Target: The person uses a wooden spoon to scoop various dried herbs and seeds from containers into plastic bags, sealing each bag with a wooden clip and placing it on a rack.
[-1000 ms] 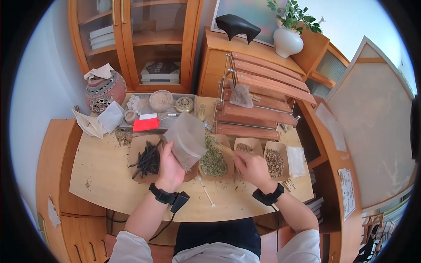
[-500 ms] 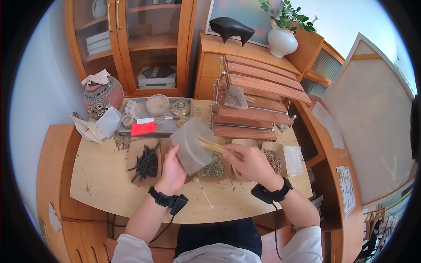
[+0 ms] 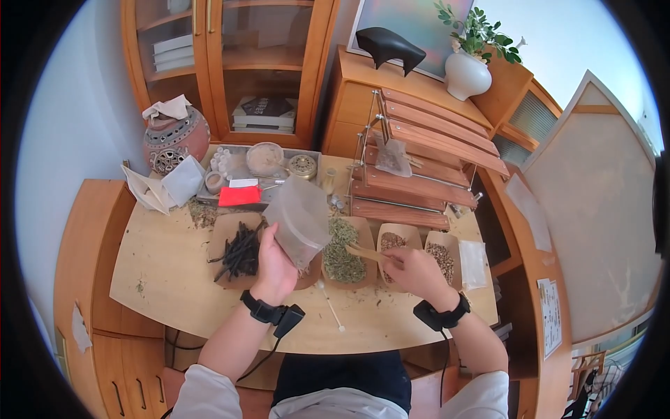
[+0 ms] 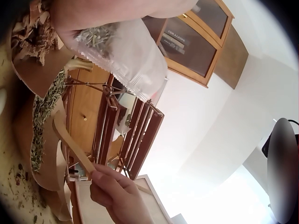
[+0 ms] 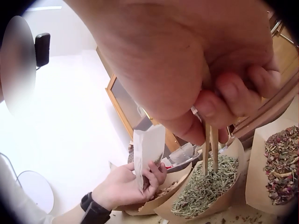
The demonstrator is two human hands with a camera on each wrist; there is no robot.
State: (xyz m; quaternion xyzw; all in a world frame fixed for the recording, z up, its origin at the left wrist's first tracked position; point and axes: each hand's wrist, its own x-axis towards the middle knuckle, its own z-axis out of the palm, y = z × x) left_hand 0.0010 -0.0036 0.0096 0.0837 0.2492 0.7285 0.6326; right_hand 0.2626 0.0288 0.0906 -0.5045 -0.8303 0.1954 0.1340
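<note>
My left hand (image 3: 278,269) pinches a translucent pouch (image 3: 300,216), tilted above the table; green dried herb shows inside the pouch (image 4: 135,60) in the left wrist view. My right hand (image 3: 417,274) grips wooden tongs (image 3: 366,253), whose tips reach the green dried herb (image 3: 342,258) in a brown paper tray. From the right wrist view, both tips of the tongs (image 5: 210,151) touch the herb (image 5: 205,186), and the fingers are curled round the upper end.
Paper trays hold black strips (image 3: 239,251), reddish pieces (image 3: 393,241) and speckled bits (image 3: 440,258). A white stick (image 3: 331,307) lies at the front. Behind are a grey tray (image 3: 241,160), a red packet (image 3: 239,195), a wooden rack (image 3: 419,185) and a clay pot (image 3: 174,140).
The tongs went from the green herb up to the pouch's mouth, then came back down to the herb. The left hand has kept hold of the pouch.
</note>
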